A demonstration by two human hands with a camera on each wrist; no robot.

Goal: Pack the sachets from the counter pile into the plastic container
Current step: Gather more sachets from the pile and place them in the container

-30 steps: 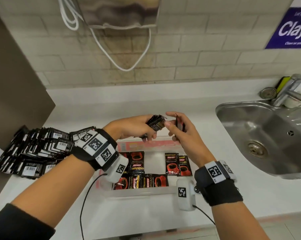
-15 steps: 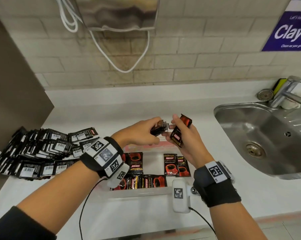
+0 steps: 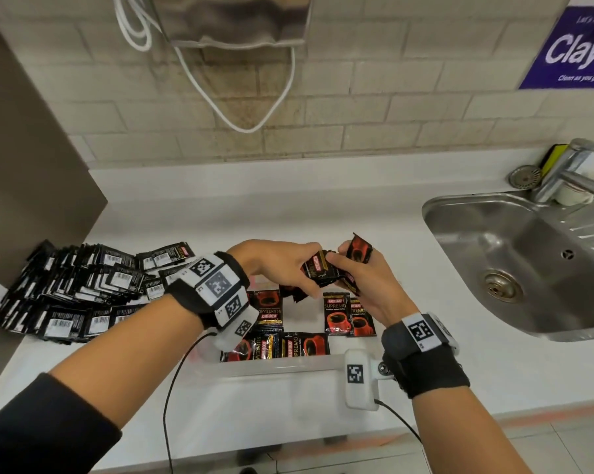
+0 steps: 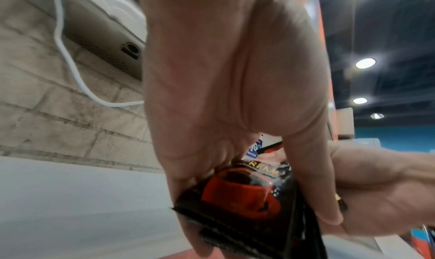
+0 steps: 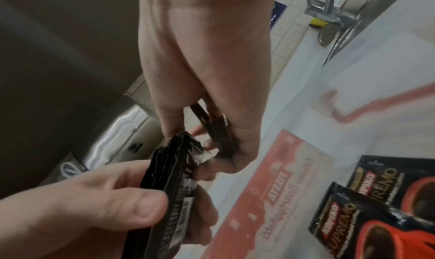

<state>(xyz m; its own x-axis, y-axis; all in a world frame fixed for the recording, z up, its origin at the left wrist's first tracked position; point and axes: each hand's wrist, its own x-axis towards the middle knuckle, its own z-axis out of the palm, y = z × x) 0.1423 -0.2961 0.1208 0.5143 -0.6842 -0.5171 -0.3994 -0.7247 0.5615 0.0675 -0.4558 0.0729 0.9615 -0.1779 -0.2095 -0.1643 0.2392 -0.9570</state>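
Note:
My left hand [image 3: 302,271] grips a small stack of black and red coffee sachets [image 3: 318,268] above the clear plastic container [image 3: 282,367]. The stack shows edge-on in the right wrist view [image 5: 169,179] and face-on in the left wrist view [image 4: 235,197]. My right hand [image 3: 343,261] holds one sachet [image 3: 360,251] upright between its fingers, its thumb tip touching the stack. That sachet [image 5: 219,132] sits pinched in the right wrist view. Several sachets [image 3: 336,313] lie flat inside the container. The big pile of sachets [image 3: 77,292] lies on the counter at the left.
A steel sink [image 3: 528,268] with a tap [image 3: 569,169] is set in the counter at the right. A brown panel [image 3: 25,165] rises behind the pile. A white cable [image 3: 241,128] hangs on the tiled wall. Wrist camera cables trail over the counter's front edge.
My right hand has drawn one sachet off the stack and raised it upright; its thumb now touches the stack again. The left hand stays over the container.

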